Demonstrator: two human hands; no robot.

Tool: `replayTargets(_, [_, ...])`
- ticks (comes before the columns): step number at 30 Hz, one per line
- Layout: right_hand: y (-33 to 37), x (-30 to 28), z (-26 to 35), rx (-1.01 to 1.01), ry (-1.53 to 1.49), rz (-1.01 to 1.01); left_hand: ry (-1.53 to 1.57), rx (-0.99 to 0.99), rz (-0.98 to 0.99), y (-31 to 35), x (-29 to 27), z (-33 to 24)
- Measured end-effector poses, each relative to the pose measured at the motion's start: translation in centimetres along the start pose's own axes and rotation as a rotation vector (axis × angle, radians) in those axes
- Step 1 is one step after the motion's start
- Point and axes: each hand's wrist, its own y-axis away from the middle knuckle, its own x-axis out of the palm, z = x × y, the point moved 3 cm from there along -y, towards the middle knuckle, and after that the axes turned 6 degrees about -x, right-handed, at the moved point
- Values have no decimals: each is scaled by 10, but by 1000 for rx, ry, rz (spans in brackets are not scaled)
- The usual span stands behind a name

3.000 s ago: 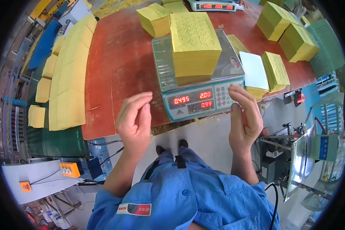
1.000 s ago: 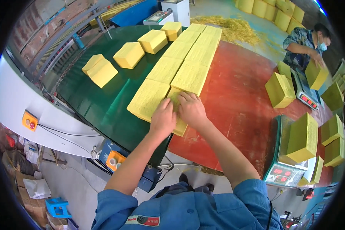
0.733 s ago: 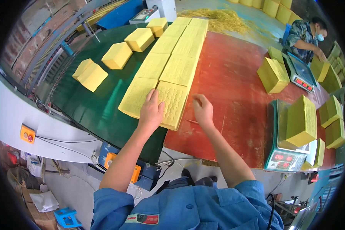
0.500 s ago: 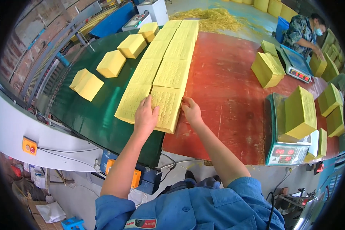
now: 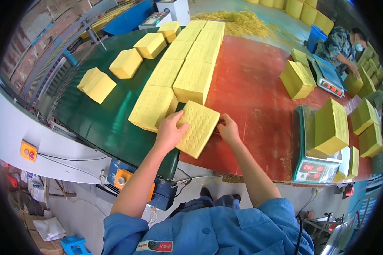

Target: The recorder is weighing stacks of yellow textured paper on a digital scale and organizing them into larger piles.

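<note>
A stack of yellow embossed paper [image 5: 198,128] is gripped between my two hands, tilted and turned, over the seam of the green and red table tops. My left hand [image 5: 170,132] is closed on its left side, the thumb over the top face. On its right edge, the fingers of my right hand [image 5: 229,129] are curled, their tips partly hidden. Just beyond it, two long rows of similar yellow paper stacks [image 5: 193,80] reach away. The nearest one in the left row [image 5: 152,104] stands beside my left fingers.
More yellow blocks [image 5: 125,63] line the green surface [image 5: 76,111]. On the red table [image 5: 251,93], a scale [image 5: 304,155] carries a yellow block [image 5: 331,127]. A second scale [image 5: 327,74] stands farther back, near a masked person [image 5: 338,46] handling stacks. Yellow scraps [image 5: 247,23] cover the floor beyond.
The nearest stack of the right row has been drawn toward me and turned out of line, leaving a gap. Both hands moved with it, my right hand slightly rightward.
</note>
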Motion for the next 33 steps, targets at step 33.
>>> replayTargets(33, [303, -189, -73, 371, -896, -255, 1023, -494, 738, 189, 171, -127])
